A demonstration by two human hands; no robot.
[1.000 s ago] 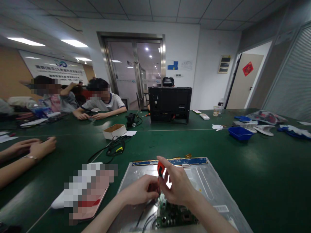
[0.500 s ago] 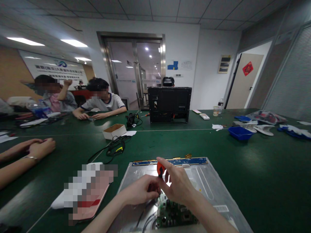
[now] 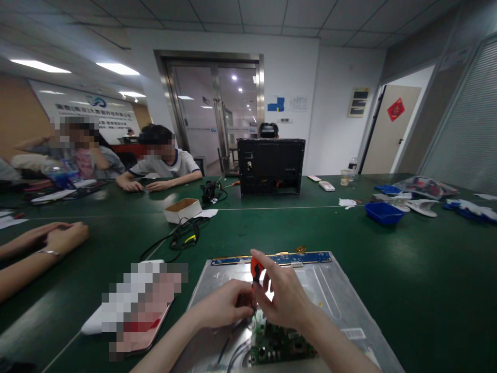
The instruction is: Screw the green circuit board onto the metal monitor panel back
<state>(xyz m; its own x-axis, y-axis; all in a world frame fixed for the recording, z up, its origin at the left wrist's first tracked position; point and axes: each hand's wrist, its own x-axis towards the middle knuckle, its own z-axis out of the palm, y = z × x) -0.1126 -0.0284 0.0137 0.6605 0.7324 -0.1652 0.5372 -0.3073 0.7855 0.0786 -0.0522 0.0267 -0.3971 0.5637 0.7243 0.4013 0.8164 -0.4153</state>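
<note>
My right hand (image 3: 285,295) holds an upright screwdriver by its red-orange and black handle (image 3: 256,268), the index finger resting on the top. Beside it, my left hand (image 3: 229,303) is closed, its fingertips pinched round the lower shaft; the tip is hidden. Both hands are over the metal back of a display panel (image 3: 330,290) lying on the table. Under my right wrist sits a green circuit board (image 3: 277,342), with dark cables (image 3: 236,352) to its left. A blue circuit strip (image 3: 310,257) runs along the panel's far edge.
Left of the panel lie a pink phone (image 3: 149,311) and a white device (image 3: 124,295), both partly blurred. Black cables (image 3: 184,235) and a small open box (image 3: 182,210) are beyond. Another person's hands (image 3: 66,238) rest at left. A black monitor (image 3: 271,166) and blue tray (image 3: 383,213) stand farther off.
My hands stay in nearly the same place, with the screwdriver handle turned slightly. At far left, a seated person has shifted their arms and head.
</note>
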